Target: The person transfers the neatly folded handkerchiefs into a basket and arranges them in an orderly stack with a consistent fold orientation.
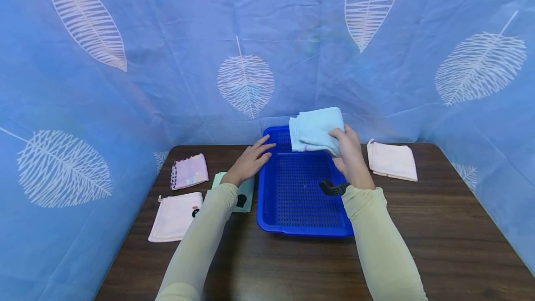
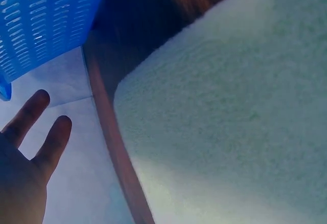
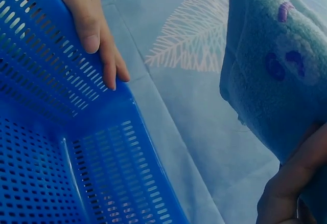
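Basket [image 1: 307, 194]: blue moulded plastic, slotted, smooth, with a slight gloss along the rim. Light-blue cloth [image 1: 317, 127], far: terry-like textile, matt, softly rough. Green cloth [image 1: 247, 191], left: short fuzzy pile, matt. Lilac cloth [image 1: 190, 171], far left: textile, matt. White cloth [image 1: 173, 217], near left, and pale cloth [image 1: 393, 161], right: towelling by their look, matt. Table [image 1: 292, 264]: dark wood or wood-look top, grained, smooth, faint sheen. Backdrop [image 1: 292, 64], far: thin printed fabric, lightly creased. Sleeves [image 1: 378, 245]: smooth matt knit-like fabric. Strap [image 1: 333, 189], right wrist: black, matt, rubber or plastic.
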`<state>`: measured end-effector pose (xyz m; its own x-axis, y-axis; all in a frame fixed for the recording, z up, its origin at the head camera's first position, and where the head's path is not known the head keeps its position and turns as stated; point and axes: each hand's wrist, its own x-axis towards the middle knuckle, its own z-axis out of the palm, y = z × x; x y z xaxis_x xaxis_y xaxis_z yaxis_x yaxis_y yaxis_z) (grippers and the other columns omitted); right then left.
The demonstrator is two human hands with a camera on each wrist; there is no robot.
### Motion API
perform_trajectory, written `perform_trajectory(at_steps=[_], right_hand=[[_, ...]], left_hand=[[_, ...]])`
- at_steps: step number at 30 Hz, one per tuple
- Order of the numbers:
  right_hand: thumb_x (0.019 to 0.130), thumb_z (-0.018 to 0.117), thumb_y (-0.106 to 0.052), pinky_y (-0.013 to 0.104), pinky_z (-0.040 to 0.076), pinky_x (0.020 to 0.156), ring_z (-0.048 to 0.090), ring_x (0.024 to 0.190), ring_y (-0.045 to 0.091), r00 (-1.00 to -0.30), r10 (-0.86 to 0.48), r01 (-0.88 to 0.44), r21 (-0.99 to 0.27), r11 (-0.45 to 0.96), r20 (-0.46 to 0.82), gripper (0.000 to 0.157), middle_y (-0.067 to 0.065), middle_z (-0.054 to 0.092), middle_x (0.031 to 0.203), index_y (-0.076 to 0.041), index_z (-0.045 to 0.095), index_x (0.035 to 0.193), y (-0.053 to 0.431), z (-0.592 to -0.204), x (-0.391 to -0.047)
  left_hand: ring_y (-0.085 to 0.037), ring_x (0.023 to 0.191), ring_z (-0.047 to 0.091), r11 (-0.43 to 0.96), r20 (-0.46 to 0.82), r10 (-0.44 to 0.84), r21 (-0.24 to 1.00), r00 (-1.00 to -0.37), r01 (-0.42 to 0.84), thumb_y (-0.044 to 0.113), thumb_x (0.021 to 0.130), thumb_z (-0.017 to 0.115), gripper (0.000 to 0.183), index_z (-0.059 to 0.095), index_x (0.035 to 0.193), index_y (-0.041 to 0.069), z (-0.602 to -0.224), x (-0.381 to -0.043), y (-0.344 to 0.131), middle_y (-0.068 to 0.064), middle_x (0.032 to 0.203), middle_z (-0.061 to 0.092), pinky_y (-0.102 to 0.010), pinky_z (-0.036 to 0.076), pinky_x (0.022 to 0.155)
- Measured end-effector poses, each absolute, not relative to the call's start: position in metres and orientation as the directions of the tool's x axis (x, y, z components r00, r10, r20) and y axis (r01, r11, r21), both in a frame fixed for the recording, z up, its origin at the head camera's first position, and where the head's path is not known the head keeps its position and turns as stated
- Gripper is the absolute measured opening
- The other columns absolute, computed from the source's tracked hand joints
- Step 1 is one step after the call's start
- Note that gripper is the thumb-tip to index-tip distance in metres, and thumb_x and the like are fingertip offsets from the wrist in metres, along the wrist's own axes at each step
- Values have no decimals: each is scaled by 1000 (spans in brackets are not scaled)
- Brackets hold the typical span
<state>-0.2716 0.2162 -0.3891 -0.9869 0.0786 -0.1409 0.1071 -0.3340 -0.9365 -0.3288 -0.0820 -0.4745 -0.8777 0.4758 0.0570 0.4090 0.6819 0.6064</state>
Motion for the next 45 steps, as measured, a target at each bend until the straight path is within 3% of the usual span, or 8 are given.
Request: perform_trajectory(at_steps=[6,11,19,28,39,45], right_hand=[[103,46,-11,22,49,61,57,81,12,-989,106,61,-943,-328,-101,47,4,50,118,-16,36,149,213,-396,-275],[103,47,-11,22,51,66,59,88,12,-986,124,67,-948,-312,-111,45,2,52,118,-15,38,147,213,-402,-275],[103,47,-10,21,53,67,64,88,10,-981,126,106,-952,-287,-148,48,0,52,120,-13,34,149,212,-411,-280],[103,49,-12,20,55,72,63,93,9,-984,107,110,-962,-250,-141,63,-2,50,123,-16,23,160,210,-412,-284],[105,48,-16,21,54,77,58,102,11,-972,119,181,-970,-160,-201,66,11,38,152,-17,17,163,216,-420,-284],[107,46,-15,24,54,82,55,109,14,-976,68,195,-972,-127,-205,65,16,32,157,-15,13,163,215,-428,-286]], left_hand=[[-29,161,13,653,54,486,641,-872,404,57,105,38,52,37,156,43,-476,-330,-81,25,170,9,-65,11,127],[-33,161,11,622,28,485,691,-874,368,56,104,43,53,38,155,44,-475,-330,-82,25,170,9,-71,15,123],[-25,162,12,554,18,489,766,-872,326,43,105,51,52,39,156,41,-477,-330,-87,25,170,10,-65,26,123],[-23,162,12,515,41,451,804,-892,298,39,106,51,48,41,152,46,-477,-332,-88,29,168,11,-66,24,123],[-23,162,12,510,30,455,811,-890,287,40,106,50,48,42,153,45,-479,-333,-83,28,168,12,-66,23,123],[-23,162,13,514,24,442,813,-897,275,40,106,50,48,42,152,46,-481,-333,-83,28,168,12,-67,23,123]])
